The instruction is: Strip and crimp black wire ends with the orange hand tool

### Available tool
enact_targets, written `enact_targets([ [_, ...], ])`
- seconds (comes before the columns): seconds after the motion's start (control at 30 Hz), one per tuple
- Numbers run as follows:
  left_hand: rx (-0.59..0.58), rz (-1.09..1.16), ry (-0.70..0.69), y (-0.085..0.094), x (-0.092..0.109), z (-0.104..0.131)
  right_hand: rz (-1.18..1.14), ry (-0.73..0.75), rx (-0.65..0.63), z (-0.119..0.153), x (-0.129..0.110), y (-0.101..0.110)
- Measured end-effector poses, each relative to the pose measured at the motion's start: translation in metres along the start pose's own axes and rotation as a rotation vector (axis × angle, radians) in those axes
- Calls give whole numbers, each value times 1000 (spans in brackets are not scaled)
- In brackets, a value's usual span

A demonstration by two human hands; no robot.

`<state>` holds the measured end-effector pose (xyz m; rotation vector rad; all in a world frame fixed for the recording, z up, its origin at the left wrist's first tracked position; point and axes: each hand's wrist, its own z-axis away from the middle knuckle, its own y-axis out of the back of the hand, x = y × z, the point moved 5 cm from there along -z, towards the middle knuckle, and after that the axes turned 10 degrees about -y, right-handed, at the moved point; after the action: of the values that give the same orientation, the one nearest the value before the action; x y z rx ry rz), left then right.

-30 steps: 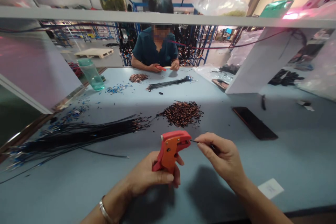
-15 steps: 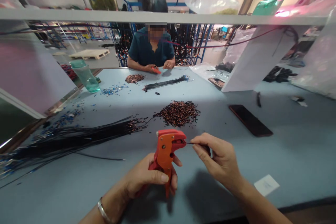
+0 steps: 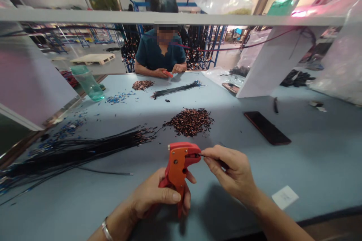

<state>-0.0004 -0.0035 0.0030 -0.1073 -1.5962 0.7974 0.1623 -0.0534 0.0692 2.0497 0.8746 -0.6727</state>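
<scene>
My left hand (image 3: 158, 194) is wrapped round the handles of a red and orange wire stripper (image 3: 178, 163), held upright over the table. At the right of its jaws, my right hand (image 3: 233, 167) pinches a thin black wire (image 3: 206, 155), whose end reaches into the jaws. Most of that wire is hidden by my fingers. Beyond the tool lies a pile of short black and copper-coloured pieces (image 3: 192, 121). A bundle of long black wires (image 3: 96, 148) stretches across the table to the left.
A dark phone (image 3: 267, 128) and a white paper square (image 3: 285, 197) lie at the right. Across the table (image 3: 226, 120) sits a person (image 3: 161, 52) holding a red tool, near a smaller wire bundle (image 3: 177, 90). A green bottle (image 3: 89, 84) stands back left, and a shelf (image 3: 181, 17) spans above.
My right hand has moved slightly left, closer to the stripper's jaws, and less wire shows between them. The whole view has shifted a little.
</scene>
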Motion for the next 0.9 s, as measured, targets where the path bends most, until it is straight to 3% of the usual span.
enact_targets([
  [0.9,-14,-17,23,0,0,1,46,54,5,-1,-6,0],
])
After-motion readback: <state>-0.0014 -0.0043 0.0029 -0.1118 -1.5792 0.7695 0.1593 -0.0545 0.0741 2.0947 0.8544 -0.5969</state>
